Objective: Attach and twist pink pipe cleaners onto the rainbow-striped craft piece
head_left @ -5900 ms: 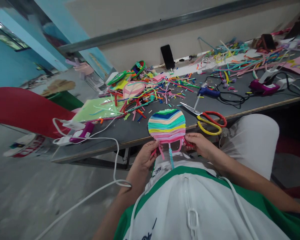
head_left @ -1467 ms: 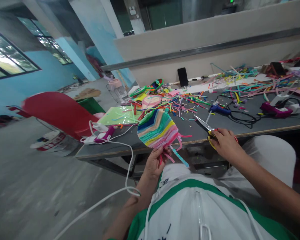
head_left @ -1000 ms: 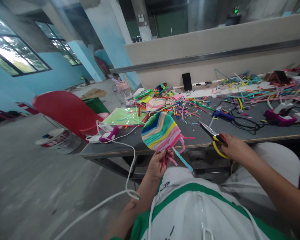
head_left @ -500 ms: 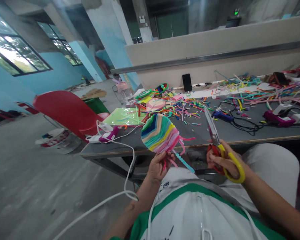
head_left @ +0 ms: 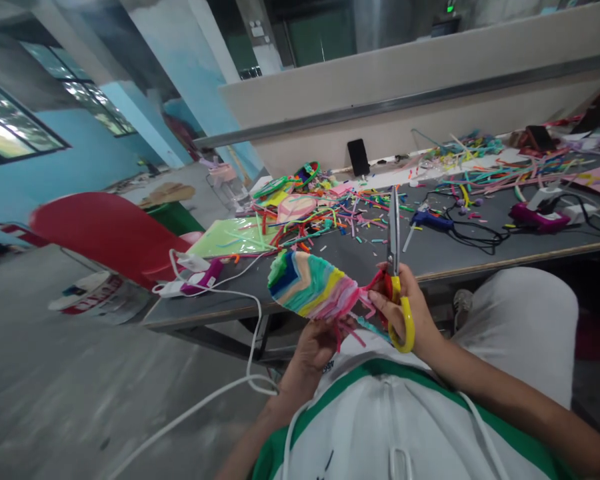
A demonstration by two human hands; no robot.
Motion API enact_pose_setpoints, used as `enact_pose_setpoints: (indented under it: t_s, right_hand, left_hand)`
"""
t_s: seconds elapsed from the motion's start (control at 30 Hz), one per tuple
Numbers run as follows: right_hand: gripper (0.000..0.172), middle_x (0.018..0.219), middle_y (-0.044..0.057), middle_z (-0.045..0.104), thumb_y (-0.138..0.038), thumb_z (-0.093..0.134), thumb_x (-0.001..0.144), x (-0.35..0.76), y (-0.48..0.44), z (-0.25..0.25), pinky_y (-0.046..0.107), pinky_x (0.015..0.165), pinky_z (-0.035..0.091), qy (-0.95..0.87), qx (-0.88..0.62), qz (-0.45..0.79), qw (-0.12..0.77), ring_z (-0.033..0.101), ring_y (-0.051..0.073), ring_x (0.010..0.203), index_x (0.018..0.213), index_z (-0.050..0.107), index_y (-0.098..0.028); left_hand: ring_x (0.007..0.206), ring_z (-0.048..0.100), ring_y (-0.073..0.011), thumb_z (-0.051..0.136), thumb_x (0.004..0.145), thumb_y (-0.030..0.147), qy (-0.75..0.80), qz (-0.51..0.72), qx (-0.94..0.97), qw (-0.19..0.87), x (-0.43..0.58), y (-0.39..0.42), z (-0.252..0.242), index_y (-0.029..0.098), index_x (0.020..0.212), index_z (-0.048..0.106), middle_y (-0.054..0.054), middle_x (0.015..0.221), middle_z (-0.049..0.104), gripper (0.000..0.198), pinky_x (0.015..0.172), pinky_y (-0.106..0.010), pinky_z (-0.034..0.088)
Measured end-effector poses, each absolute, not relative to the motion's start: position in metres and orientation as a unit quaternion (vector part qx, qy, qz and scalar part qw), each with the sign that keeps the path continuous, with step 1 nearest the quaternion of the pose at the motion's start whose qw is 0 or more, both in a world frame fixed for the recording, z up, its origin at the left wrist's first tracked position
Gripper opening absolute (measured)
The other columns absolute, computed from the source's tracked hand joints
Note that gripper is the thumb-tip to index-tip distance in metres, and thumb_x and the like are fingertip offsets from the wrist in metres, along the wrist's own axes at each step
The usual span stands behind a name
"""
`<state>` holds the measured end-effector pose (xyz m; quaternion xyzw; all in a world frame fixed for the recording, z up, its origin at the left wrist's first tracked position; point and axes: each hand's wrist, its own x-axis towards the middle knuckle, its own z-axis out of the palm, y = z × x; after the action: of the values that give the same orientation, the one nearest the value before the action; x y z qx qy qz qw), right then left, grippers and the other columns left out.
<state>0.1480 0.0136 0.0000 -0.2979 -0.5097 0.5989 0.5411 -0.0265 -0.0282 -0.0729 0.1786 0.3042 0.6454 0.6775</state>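
A striped pipe-cleaner piece [head_left: 313, 283] in green, blue, cream, teal, yellow and pink is held over the table's front edge. My left hand [head_left: 320, 343] grips its lower edge, fingers partly hidden beneath it. Loose pink ends and a light blue strand stick out from its right side. In my right hand [head_left: 405, 300] are scissors [head_left: 394, 247] with red and yellow handles, blades pointing up and looking closed. The fingertips of that hand touch the pink ends.
Cut pipe-cleaner bits [head_left: 360, 213] litter the grey table [head_left: 330, 250]. Behind them a black phone [head_left: 359, 157] leans on the partition. A blue glue gun [head_left: 433, 220] lies right, a power strip [head_left: 203, 277] left. A white cable [head_left: 253, 333] hangs near my left arm. A red chair [head_left: 100, 233] stands left.
My right hand has moved left with the scissors to the striped piece's pink ends, and the blades now stand more upright. The striped piece has tilted. The camera view has shifted.
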Motion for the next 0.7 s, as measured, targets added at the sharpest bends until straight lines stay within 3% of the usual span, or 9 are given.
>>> enact_pose_setpoints:
  t_s: [0.13, 0.27, 0.43, 0.57, 0.7]
  right_hand:
    - [0.043, 0.072, -0.005, 0.049, -0.036, 0.07, 0.075, 0.154, 0.01, 0.001, 0.024, 0.046, 0.042, -0.522, -0.284, 0.624, 0.508, 0.047, 0.011, 0.054, 0.108, 0.043, -0.029]
    - [0.042, 0.073, -0.004, 0.051, -0.039, 0.066, 0.078, 0.155, 0.011, -0.007, 0.023, 0.044, 0.042, -0.514, -0.26, 0.661, 0.481, 0.049, 0.01, 0.05, 0.112, 0.042, -0.028]
    - [0.042, 0.074, -0.005, 0.054, -0.035, 0.069, 0.075, 0.148, 0.02, -0.011, 0.021, 0.042, 0.04, -0.496, -0.226, 0.709, 0.447, 0.047, 0.008, 0.046, 0.11, 0.045, -0.027]
    - [0.04, 0.064, -0.006, 0.053, -0.043, 0.063, 0.08, 0.148, 0.031, -0.013, 0.021, 0.041, 0.04, -0.504, -0.219, 0.739, 0.39, 0.047, 0.009, 0.043, 0.112, 0.046, -0.026]
    - [0.039, 0.058, -0.007, 0.049, -0.043, 0.048, 0.089, 0.167, 0.042, -0.02, 0.021, 0.039, 0.037, -0.612, -0.241, 0.633, 0.408, 0.044, 0.01, 0.04, 0.123, 0.041, -0.026]
  left_hand:
    - [0.068, 0.064, -0.0194, 0.074, 0.062, 0.023, 0.3, 0.654, 0.171, 0.673, -0.029, -0.031, -0.07, 0.017, 0.082, 0.065, -0.005, 0.087, 0.071, 0.023, 0.062, -0.032, 0.052]
    - [0.06, 0.061, -0.0154, 0.074, 0.063, 0.021, 0.302, 0.678, 0.157, 0.652, -0.031, -0.028, -0.07, 0.018, 0.089, 0.064, -0.002, 0.078, 0.068, 0.028, 0.051, -0.026, 0.048]
    - [0.048, 0.054, -0.0119, 0.074, 0.062, 0.02, 0.326, 0.64, 0.192, 0.668, -0.026, -0.026, -0.072, 0.013, 0.081, 0.064, -0.003, 0.07, 0.065, 0.023, 0.045, -0.025, 0.044]
    - [0.053, 0.056, -0.0119, 0.076, 0.06, 0.018, 0.328, 0.657, 0.154, 0.661, -0.025, -0.026, -0.068, 0.015, 0.081, 0.064, -0.002, 0.072, 0.065, 0.024, 0.045, -0.023, 0.045]
    - [0.047, 0.051, -0.0091, 0.075, 0.067, 0.026, 0.331, 0.685, 0.106, 0.64, -0.037, -0.025, -0.061, 0.018, 0.076, 0.064, 0.002, 0.058, 0.057, 0.017, 0.051, -0.024, 0.049]
